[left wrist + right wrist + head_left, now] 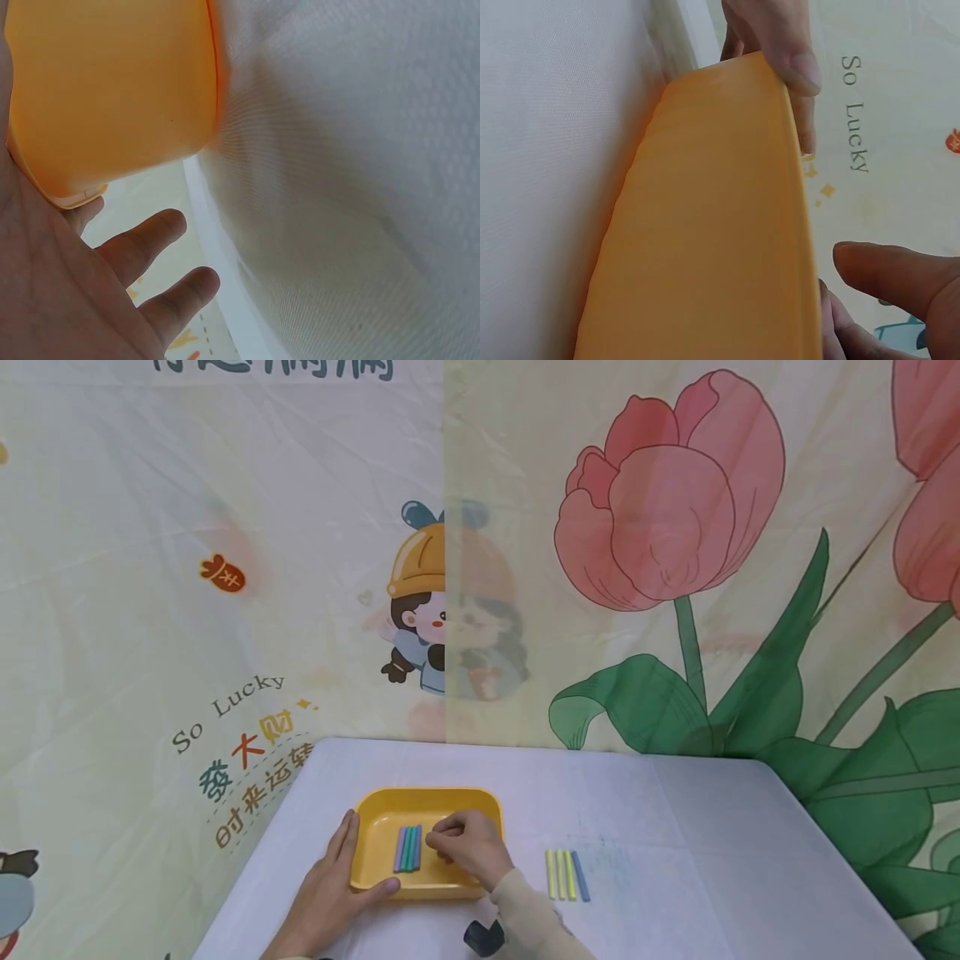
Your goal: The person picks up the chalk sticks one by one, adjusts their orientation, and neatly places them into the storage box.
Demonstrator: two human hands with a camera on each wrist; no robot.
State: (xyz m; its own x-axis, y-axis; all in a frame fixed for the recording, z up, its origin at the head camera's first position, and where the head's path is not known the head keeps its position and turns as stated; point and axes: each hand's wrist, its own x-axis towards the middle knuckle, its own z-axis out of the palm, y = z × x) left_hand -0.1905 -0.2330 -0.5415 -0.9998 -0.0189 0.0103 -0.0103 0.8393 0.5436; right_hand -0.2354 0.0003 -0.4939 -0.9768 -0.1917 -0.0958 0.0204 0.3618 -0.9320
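A shallow yellow tray (363, 878) rests on the white table. Inside it, several chalk sticks (408, 848) in purple, green and blue lie side by side. My left hand (330, 883) holds the tray's front-left corner, thumb over the front rim and fingers along the left side; the left wrist view shows two fingers (146, 244) spread beyond the wall. Over the tray's right half is my right hand (472, 845), fingers bent, just right of the chalk row. No chalk shows in it. In the right wrist view its thumb (892, 274) stands apart from the fingers.
To the tray's right, three yellow chalk sticks (561, 875) and a blue chalk stick (581, 877) lie on the tablecloth (697, 860), with faint blue-green smudges beside them. A black object (483, 937) is by the right sleeve. A printed curtain (300, 527) hangs behind the table.
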